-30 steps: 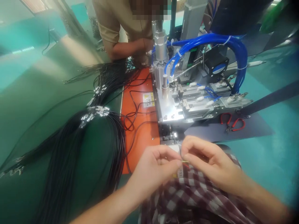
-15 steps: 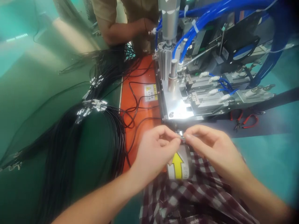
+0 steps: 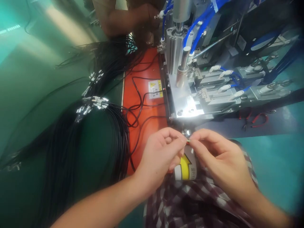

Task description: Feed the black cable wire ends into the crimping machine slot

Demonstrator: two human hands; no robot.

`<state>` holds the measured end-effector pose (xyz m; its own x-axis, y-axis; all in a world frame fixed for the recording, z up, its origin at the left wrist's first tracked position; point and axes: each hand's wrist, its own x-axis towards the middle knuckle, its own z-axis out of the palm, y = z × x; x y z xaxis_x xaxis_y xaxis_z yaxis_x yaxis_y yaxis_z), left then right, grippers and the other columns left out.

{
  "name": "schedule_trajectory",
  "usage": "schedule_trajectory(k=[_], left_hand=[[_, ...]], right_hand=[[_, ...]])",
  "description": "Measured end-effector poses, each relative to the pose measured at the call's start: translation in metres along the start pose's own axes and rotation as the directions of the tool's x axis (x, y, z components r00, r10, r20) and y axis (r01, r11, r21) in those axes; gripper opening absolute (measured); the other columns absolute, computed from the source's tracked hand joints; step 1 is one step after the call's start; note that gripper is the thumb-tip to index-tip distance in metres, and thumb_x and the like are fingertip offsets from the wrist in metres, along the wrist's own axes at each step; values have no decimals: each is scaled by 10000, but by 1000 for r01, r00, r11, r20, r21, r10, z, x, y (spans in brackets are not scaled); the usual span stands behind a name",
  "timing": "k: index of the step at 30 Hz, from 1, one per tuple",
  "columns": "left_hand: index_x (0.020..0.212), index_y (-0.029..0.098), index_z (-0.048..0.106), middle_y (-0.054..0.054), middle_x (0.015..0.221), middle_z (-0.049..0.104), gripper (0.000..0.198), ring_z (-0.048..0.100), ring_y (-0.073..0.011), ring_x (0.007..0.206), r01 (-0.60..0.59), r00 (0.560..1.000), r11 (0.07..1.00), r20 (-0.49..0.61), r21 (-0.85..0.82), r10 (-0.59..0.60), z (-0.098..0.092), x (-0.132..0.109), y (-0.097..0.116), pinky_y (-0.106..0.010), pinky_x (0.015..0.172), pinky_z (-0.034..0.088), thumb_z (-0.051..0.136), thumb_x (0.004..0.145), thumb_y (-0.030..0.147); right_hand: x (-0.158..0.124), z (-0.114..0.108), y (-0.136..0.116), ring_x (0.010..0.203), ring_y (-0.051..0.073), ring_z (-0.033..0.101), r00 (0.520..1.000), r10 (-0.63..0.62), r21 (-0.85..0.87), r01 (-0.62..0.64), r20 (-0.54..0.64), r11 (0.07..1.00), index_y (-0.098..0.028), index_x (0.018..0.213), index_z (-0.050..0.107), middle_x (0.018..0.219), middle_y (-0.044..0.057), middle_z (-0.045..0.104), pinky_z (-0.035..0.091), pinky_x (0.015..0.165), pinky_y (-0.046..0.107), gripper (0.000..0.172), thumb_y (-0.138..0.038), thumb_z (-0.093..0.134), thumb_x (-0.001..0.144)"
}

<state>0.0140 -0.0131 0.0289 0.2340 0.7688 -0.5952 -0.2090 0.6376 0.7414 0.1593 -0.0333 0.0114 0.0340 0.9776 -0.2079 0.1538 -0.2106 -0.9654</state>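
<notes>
My left hand and my right hand meet fingertip to fingertip in front of the machine. Both are closed in a pinch on a small thin piece, which shows a greenish glint between the fingertips. The fingers cover most of it, so its kind cannot be made out. Just behind the fingertips sits a shiny metal fitting at the machine's front. Below them, partly hidden by my left hand, is a grey surface with a yellow arrow label.
A machine with metal cylinders and blue air hoses stands ahead. Black cables with silver ends lie left, some crossing the orange surface. Red-handled pliers lie right. Another person's arm is at the back.
The view has shifted, so the machine sits a little farther right and higher. My hands stay together, still pinching, and the piece between them now shows a greenish glint.
</notes>
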Motion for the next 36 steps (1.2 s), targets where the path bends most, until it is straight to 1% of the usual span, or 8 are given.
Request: schedule_trajectory(k=[3,8,11,16,20,27,31,36], left_hand=[[745,170,531,67,555,507,162,299,-6,325,-7,999,1000,-34,29,8,2,-1,-1,-155,336,209,656,764,271],[754,171,525,68,539,512,159,306,-7,324,-30,999,998,-23,52,31,3,0,-2,-149,343,222,654,769,261],[771,176,512,65,546,525,133,304,-7,324,-48,999,998,10,35,47,2,1,-3,-148,345,219,624,796,244],[806,178,494,54,550,536,82,304,-15,349,-67,992,997,105,-26,69,0,0,-6,-149,359,222,547,855,218],[820,180,466,53,541,533,80,296,-21,364,-88,987,995,130,-50,94,0,-1,-8,-150,365,206,511,877,211],[828,180,455,52,544,541,83,284,-17,347,-92,986,996,140,4,91,0,-1,-6,-160,369,203,482,896,218],[831,182,448,57,537,540,85,280,-18,339,-87,986,996,141,21,83,1,-2,-6,-161,364,193,483,897,224],[838,181,444,54,539,546,82,285,-16,339,-92,983,996,159,18,88,1,-1,-8,-148,354,183,478,903,218]], right_hand=[[1,-2,-2,413,91,377,997,63,-16,-62,37,998,-203,772,648,512,-35,462,329,355,192,210,-385,581,853],[2,-1,-4,482,106,467,1000,27,-41,-27,10,999,-197,723,636,629,6,579,406,410,200,164,-346,648,792],[2,1,-3,528,118,506,1000,14,-24,-14,1,1000,-200,713,621,678,16,605,418,427,200,153,-324,646,798],[-1,1,1,525,99,473,991,-127,-40,128,35,991,-211,732,581,645,-26,542,411,478,202,129,-252,615,850],[0,-1,4,555,99,475,977,-212,-73,214,37,974,-217,728,577,664,-32,543,405,509,205,139,-219,608,863],[2,-2,-1,531,113,532,990,-139,-61,138,-24,989,-212,783,649,702,0,643,436,466,206,59,-233,616,828],[3,-2,-1,487,98,486,995,-97,-21,97,-18,995,-203,747,636,649,-6,611,400,419,193,81,-241,621,816],[2,-1,1,470,83,437,999,-47,20,47,11,999,-199,732,601,607,-29,542,370,405,181,117,-267,613,827]])
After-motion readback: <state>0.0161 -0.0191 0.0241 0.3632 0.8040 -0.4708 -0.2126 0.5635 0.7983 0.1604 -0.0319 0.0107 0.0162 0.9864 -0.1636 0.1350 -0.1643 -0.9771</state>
